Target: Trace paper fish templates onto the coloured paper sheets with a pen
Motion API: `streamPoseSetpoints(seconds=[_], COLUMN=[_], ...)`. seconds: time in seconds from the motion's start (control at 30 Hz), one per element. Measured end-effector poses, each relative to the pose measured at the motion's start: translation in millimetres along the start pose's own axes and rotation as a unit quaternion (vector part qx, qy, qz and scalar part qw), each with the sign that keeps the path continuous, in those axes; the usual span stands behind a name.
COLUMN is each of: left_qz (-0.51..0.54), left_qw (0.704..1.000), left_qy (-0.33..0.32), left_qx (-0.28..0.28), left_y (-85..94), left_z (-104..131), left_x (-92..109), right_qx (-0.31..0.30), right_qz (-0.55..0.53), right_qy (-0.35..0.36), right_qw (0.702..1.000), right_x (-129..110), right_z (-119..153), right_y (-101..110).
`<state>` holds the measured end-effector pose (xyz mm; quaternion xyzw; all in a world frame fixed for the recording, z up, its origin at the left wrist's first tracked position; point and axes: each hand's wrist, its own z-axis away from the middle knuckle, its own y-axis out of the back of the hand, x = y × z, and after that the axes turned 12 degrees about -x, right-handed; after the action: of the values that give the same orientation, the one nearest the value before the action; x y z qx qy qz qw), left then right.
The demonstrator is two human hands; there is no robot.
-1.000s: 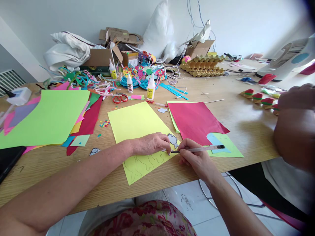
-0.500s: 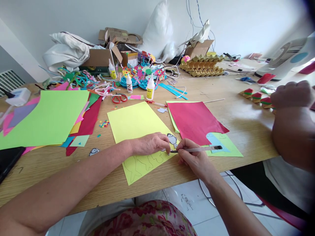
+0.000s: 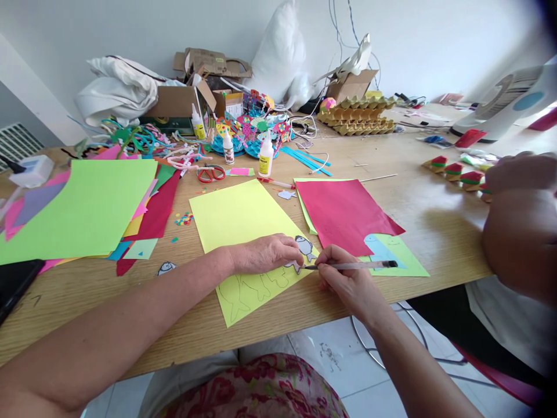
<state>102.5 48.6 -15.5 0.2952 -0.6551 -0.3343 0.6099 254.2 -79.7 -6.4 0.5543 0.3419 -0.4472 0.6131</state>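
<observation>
Across the tabletop [image 3: 391, 191], the yellow sheet [image 3: 248, 215] lies at a slant in front of the person, with outlines drawn along its near part. The smaller red sheet [image 3: 343, 209] lies beside it, on the right. The left hand [image 3: 265, 255] rests on the yellow sheet, its fingers loosely bent and pressing down rather than closed round anything. The right hand [image 3: 348, 278] has its fingers closed on the pen [image 3: 361, 265], low down, near the writing end. Just beyond the left fingertips lies a grey fish cutout [image 3: 304, 246]; a smaller fish cutout [image 3: 295, 266] is partly under them, on the yellow sheet.

The latest change is slight: the left fingertips have shifted, and more of the smaller cutout's tail shows. The pen tip is now beside that tail, which seems to leave its edge easier to see and follow, with the cutout apparently held steady.
</observation>
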Motion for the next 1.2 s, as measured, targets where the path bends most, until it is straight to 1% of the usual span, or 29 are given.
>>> streamPoseSetpoints(seconds=[0.2,0.4,0.83,1.07,1.2], left_qz=[-0.014,-0.021,-0.037,-0.033,-0.033], left_qw=[1.000,1.000,0.999,0.999,0.999], left_qy=[-0.002,0.002,-0.004,0.004,-0.008], left_qx=[-0.014,-0.015,-0.012,-0.017,-0.008], left_y=[1.4,1.8,0.8,2.5,2.1], left_z=[-1.2,-0.7,-1.4,-1.4,-1.0], left_x=[-0.2,0.5,-1.2,3.0,2.8], right_qx=[0.011,0.021,0.034,0.037,0.029], right_qz=[-0.031,-0.059,-0.057,-0.042,-0.024], right_qy=[-0.010,-0.018,-0.027,-0.013,-0.001], right_qw=[0.999,0.998,0.997,0.998,0.999], right_x=[1.7,3.3,5.1,3.7,3.7], right_z=[1.0,-0.9,-1.5,-1.8,-5.3], right_y=[2.0,1.2,2.2,-0.7,-1.9])
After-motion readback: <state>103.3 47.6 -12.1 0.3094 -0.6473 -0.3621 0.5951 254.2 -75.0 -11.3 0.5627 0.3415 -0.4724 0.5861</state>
